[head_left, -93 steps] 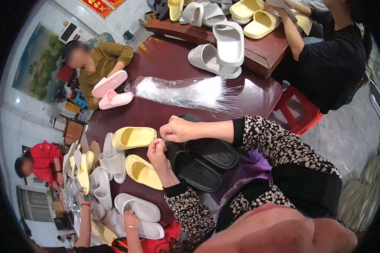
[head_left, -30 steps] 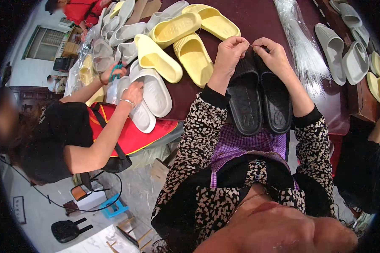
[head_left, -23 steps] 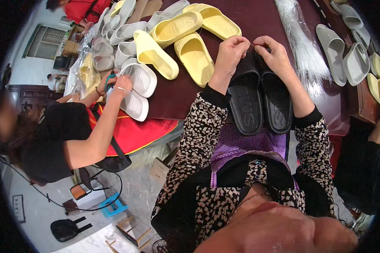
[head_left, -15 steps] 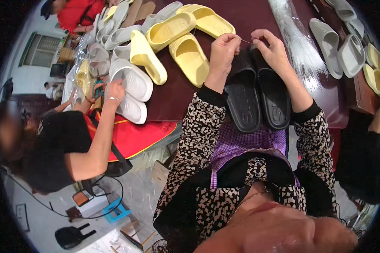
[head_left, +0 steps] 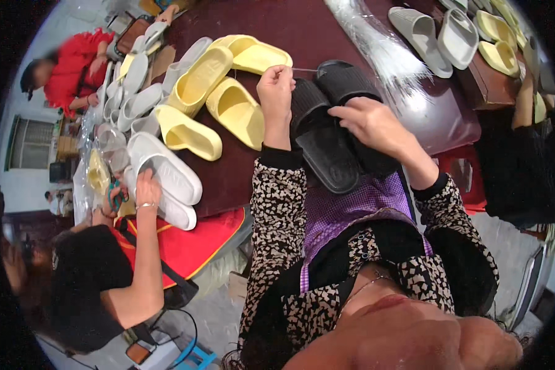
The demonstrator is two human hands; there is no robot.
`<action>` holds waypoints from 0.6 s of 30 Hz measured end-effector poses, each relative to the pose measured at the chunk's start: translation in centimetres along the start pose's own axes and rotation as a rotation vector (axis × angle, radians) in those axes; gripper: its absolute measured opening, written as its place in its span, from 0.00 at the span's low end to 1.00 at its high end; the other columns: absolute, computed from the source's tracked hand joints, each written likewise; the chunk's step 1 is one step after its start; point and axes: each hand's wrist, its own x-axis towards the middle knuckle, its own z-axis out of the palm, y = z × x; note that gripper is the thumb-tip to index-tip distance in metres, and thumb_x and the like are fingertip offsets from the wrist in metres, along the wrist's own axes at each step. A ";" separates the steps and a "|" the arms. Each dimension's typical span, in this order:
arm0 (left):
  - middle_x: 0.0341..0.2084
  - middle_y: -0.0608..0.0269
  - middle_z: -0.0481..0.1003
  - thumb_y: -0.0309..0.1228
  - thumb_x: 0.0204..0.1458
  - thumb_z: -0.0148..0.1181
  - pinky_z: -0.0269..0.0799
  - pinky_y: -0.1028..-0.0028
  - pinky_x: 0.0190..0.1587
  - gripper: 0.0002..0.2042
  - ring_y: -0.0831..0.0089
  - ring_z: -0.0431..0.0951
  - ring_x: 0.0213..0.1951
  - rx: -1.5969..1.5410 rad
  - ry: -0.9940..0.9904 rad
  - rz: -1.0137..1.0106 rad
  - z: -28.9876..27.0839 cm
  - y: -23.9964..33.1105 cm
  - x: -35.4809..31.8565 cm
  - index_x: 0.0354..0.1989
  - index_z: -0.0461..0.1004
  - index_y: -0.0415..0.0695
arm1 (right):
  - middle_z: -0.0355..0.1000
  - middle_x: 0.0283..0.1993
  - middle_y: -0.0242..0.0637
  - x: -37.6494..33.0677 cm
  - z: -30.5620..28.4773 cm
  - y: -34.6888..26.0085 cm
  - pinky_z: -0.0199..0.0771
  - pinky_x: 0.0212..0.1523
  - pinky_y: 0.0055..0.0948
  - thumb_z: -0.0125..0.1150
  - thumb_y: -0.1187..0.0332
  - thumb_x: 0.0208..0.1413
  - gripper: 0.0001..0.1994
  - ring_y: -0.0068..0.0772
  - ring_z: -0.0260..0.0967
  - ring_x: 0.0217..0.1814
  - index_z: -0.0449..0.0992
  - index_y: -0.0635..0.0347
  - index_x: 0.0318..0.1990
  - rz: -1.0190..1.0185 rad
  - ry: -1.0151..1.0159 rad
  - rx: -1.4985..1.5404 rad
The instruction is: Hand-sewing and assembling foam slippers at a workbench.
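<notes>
Black slippers [head_left: 327,132] look like light, bendy foam; hold by the strap. Left hand [head_left: 276,92] pinches a thin thread above them, right hand [head_left: 370,123] presses on top, fingers half curled.

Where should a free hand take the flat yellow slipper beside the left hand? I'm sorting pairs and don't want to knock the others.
Probably by its strap arch: the yellow slipper lies sole down, strap uppermost and foot opening clear. Come from above on its near, table-edge side. The left hand and black slippers crowd its right; other yellow slippers lie to its left.
</notes>
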 end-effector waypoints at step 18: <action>0.27 0.63 0.74 0.26 0.53 0.53 0.67 0.83 0.26 0.08 0.82 0.69 0.22 0.054 0.100 0.068 -0.8 -0.8 -0.1 0.38 0.71 0.36 | 0.67 0.23 0.38 -2.3 -0.5 1.5 0.69 0.33 0.36 0.56 0.69 0.45 0.05 0.41 0.67 0.29 0.72 0.60 0.27 -0.028 0.065 -0.296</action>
